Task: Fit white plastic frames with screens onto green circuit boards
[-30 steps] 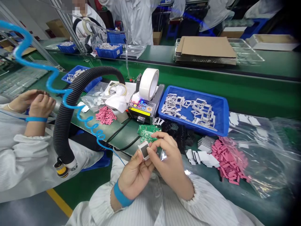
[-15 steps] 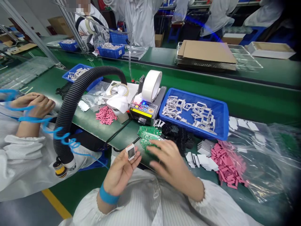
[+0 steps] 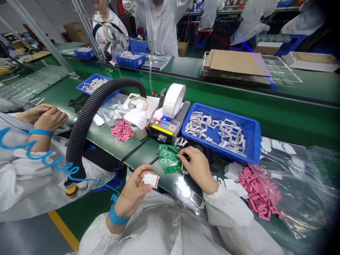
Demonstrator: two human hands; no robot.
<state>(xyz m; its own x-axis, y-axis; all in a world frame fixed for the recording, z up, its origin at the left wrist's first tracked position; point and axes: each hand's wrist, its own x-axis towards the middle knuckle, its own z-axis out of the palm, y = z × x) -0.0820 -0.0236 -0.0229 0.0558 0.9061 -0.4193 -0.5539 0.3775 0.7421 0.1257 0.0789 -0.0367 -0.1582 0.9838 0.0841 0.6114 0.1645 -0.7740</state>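
Note:
My left hand point(image 3: 135, 189) holds a small white square part point(image 3: 150, 179) between thumb and fingers, its flat white face up. A red strip runs along the part's right edge. My right hand point(image 3: 196, 166) is over the right side of a pile of green circuit boards point(image 3: 168, 163), its thumb and forefinger pinched together. From that pinch a thin, dark pointed tool point(image 3: 174, 151) reaches left across the boards; its exact kind is unclear. White frame pieces point(image 3: 197, 200) lie below my right wrist, near the table's front edge.
Behind the boards stands a tape dispenser point(image 3: 166, 127) with a white roll point(image 3: 174, 101). A blue bin point(image 3: 256, 141) holds white frames. Pink strips point(image 3: 259, 193), white pads point(image 3: 233, 186) and plastic bags point(image 3: 294, 202) lie right. A black hose point(image 3: 89, 113) arches left, beside a co-worker's hands point(image 3: 50, 118).
My right hand has gone from spread fingers to a pinch at the circuit boards. My left hand has turned the part, so its plain white face shows instead of a dark window.

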